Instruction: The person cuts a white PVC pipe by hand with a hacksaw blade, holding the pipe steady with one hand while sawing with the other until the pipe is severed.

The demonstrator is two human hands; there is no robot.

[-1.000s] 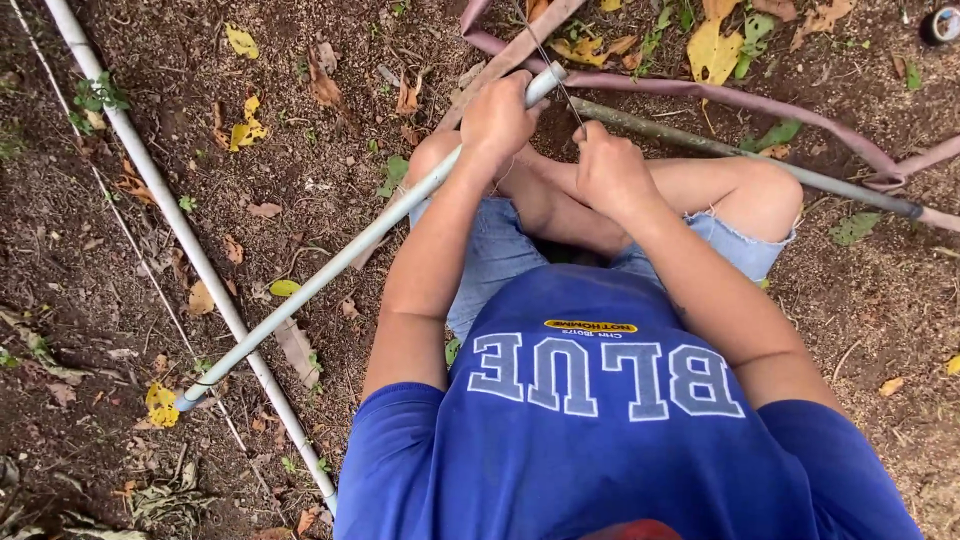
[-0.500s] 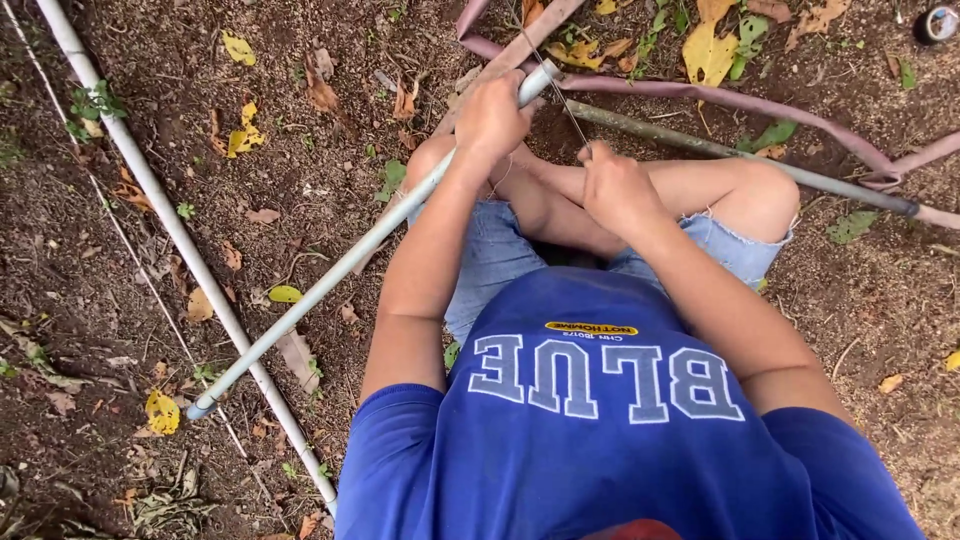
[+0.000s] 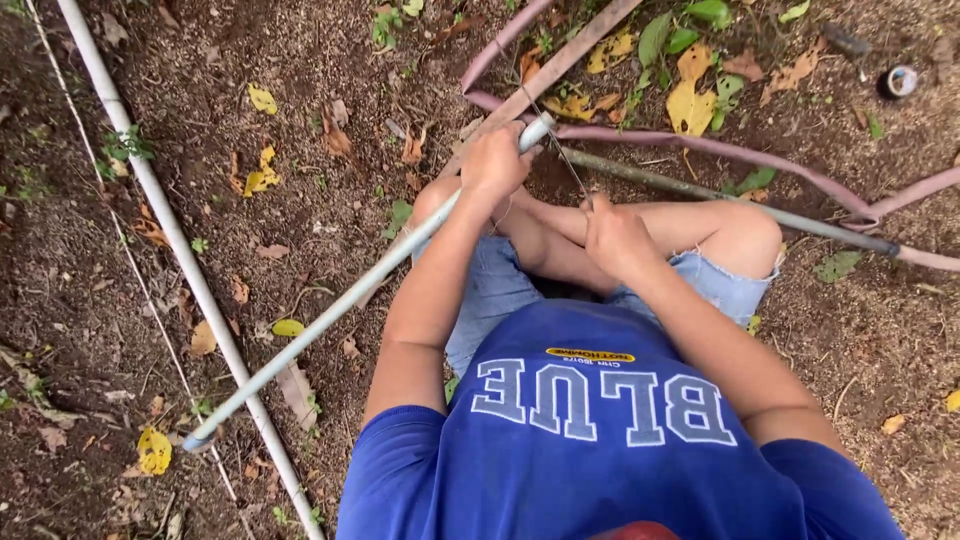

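The person squats on bare soil strewn with leaves, and the work in hand looks like binding or fastening at the top end of a slim grey pipe (image 3: 330,310). The left hand (image 3: 495,160) is clenched round that pipe just below its upper tip, at about 12 o'clock in the view, knuckles up and the forearm running straight down toward 7 o'clock. From the grip the pipe slants away to its free end on the ground at 8 o'clock. The right hand (image 3: 615,235), near the centre, is closed as if pinching a thin wire (image 3: 565,165); the strand runs up toward 11 o'clock to the pipe's tip and a rusty flat bar (image 3: 560,65) lying there. Whether the fingers truly clamp the wire cannot be told, since they curl out of sight. The right elbow is bent and tucked over the knee.

As a judgement, the step calls for the left hand to keep the pipe steady while the right draws the strand taut.

A longer white pipe (image 3: 170,235) lies at 9 o'clock, well apart, and a pinkish hose (image 3: 700,145) curves past at 1 o'clock beside a dark rod (image 3: 740,205).
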